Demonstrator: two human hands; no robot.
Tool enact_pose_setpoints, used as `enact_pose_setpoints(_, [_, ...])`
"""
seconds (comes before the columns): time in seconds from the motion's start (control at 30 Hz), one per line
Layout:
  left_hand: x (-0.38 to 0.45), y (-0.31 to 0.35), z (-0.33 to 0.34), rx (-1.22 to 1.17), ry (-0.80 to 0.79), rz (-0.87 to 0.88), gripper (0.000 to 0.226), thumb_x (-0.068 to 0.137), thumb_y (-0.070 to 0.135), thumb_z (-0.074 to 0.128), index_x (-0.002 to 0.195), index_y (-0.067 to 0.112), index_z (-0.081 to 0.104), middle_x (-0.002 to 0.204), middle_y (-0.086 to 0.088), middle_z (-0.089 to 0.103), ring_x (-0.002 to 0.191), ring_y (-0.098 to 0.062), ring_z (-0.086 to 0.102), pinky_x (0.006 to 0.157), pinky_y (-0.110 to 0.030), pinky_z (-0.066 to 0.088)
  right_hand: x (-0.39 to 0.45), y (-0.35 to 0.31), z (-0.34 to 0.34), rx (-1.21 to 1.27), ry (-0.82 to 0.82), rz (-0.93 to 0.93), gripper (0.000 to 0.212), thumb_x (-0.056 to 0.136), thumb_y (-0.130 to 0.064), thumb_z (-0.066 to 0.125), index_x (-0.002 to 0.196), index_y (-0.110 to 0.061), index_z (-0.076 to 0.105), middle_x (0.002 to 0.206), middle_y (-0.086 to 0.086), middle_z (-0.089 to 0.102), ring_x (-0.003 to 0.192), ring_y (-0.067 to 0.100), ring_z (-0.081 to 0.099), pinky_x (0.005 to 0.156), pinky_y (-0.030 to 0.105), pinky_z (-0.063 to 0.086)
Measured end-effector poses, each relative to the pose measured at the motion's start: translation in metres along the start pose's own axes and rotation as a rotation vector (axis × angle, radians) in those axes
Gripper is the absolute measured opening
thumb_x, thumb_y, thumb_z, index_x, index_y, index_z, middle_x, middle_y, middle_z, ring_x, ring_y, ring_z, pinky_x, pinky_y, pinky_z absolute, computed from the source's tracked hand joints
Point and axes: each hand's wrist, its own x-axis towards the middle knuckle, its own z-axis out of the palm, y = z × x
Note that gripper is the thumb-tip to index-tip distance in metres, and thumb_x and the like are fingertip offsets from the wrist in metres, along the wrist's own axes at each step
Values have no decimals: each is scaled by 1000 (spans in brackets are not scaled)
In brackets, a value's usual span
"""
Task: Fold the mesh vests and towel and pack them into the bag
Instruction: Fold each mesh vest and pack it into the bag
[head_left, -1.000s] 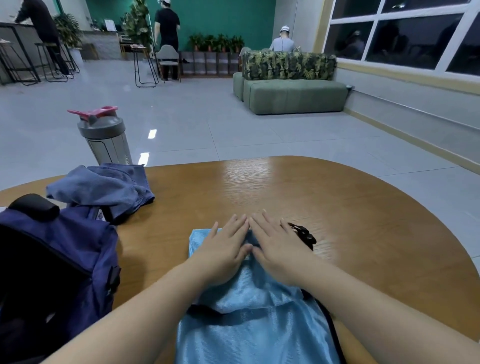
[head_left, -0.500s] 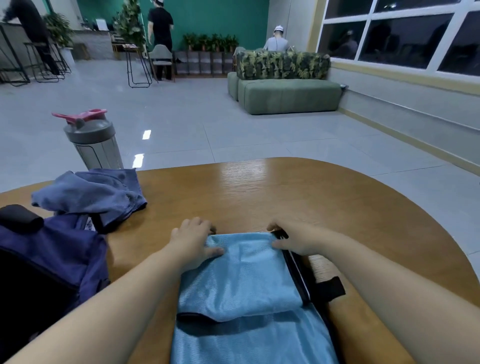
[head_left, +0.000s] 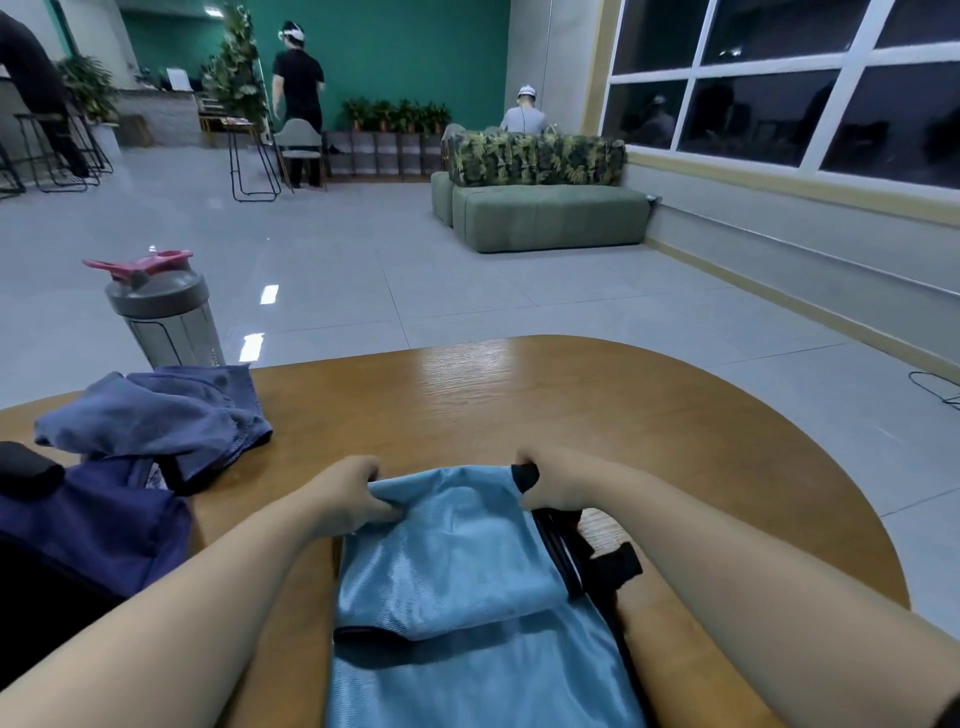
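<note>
1. Now, one light blue mesh vest with black trim (head_left: 457, 561) lies on the rounded wooden table (head_left: 623, 426), its glossy woven fabric folded over itself into a soft roll at the far end, a flatter layer spread under it toward the person
2. Left hand (head_left: 353, 499) curls over the fold's left corner, thumb and fingers pinching the blue cloth
3. Right hand (head_left: 556, 486) grips the right corner, fingers wrapped around the black edging, both forearms reaching in from the near side
4. One dark navy fabric bag (head_left: 88, 540) sits at the table's left edge, matte and slumped, with a black padded handle on top
5. One crumpled blue-grey towel (head_left: 156, 415) rests just beyond the bag, touching it, its hem stitched and its surface softly napped
6. One clear plastic shaker bottle with a grey lid and pink flip cap (head_left: 161, 312) stands upright behind the towel
7. Two hands, one vest visible, one towel, one bag, one bottle
</note>
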Motion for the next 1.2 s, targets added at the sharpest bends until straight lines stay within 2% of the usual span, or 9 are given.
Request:
enact_pose_setpoints(0.17, [-13, -19, 1, -407, 10, -84, 30, 73, 16, 82, 95, 12, 62, 83, -3, 70, 72, -15, 66, 61, -23, 50, -11, 1, -7, 41, -53, 50, 41, 79, -28, 72, 113, -14, 54, 100, 1, 58, 90, 19, 54, 76, 30, 44])
enact_pose_setpoints(0.37, [-19, -22, -6, -342, -40, -77, 11, 74, 20, 82, 70, 16, 71, 61, 7, 68, 57, -7, 61, 54, -17, 45, -10, 8, -2, 105, -69, 16, 24, 80, -22, 72, 101, -13, 62, 99, 5, 66, 84, 19, 59, 73, 30, 47])
enact_pose_setpoints(0.47, [-18, -24, -11, -282, 182, -28, 14, 77, 20, 78, 69, 15, 67, 63, 4, 63, 59, -12, 55, 55, -23, 41, -8, 6, 1, 198, 121, -66, 19, 81, -17, 69, 74, -22, 52, 71, -5, 54, 63, 12, 49, 56, 24, 39])
enact_pose_setpoints(0.6, [-33, -20, -27, -345, 436, 155, 19, 79, 14, 74, 66, 19, 62, 61, 4, 59, 62, -15, 52, 59, -29, 39, -9, 8, -2, 309, 470, -252, 32, 80, -17, 69, 66, -38, 49, 69, -12, 52, 69, 15, 51, 67, 38, 46])
enact_pose_setpoints(0.77, [-89, -18, -41, -491, 293, 395, 22, 68, 40, 74, 76, 22, 64, 82, 3, 69, 80, -16, 63, 75, -33, 48, -57, 14, -4, 251, 614, -473, 38, 76, -9, 72, 87, -40, 53, 83, -17, 56, 80, 0, 54, 69, 15, 42])
enact_pose_setpoints(0.93, [-140, -36, -14, -214, -11, 596, 18, 71, 41, 70, 83, 37, 57, 100, 15, 66, 97, -6, 62, 88, -25, 46, -109, 37, 16, -154, 474, -621, 26, 75, -21, 65, 99, -28, 58, 102, -8, 62, 99, 18, 58, 86, 41, 48])
enact_pose_setpoints(1.03, [-145, -41, -1, -45, -301, 535, 24, 65, 55, 74, 82, 46, 58, 98, 16, 65, 97, -2, 59, 91, -31, 46, -137, 46, 28, -419, 108, -438, 46, 83, -44, 57, 127, -42, 44, 142, -21, 32, 143, 6, 9, 119, 36, -2])
enact_pose_setpoints(1.1, [-137, -37, 1, -7, -243, 532, 35, 61, 74, 66, 82, 47, 58, 100, 17, 61, 100, 0, 54, 93, -25, 42, -150, 48, 32, -397, -48, -373, 60, 82, -55, 54, 137, -46, 28, 144, -28, 12, 140, -2, -15, 114, 34, -19])
enact_pose_setpoints(1.2, [-120, -17, 7, 62, 16, 556, 32, 75, 69, 54, 91, 42, 57, 114, 24, 50, 109, 7, 43, 94, -15, 34, -156, 37, 38, -322, 64, -381, 62, 79, -70, 46, 134, -45, 31, 141, -29, 10, 140, -4, -13, 117, 35, -14])
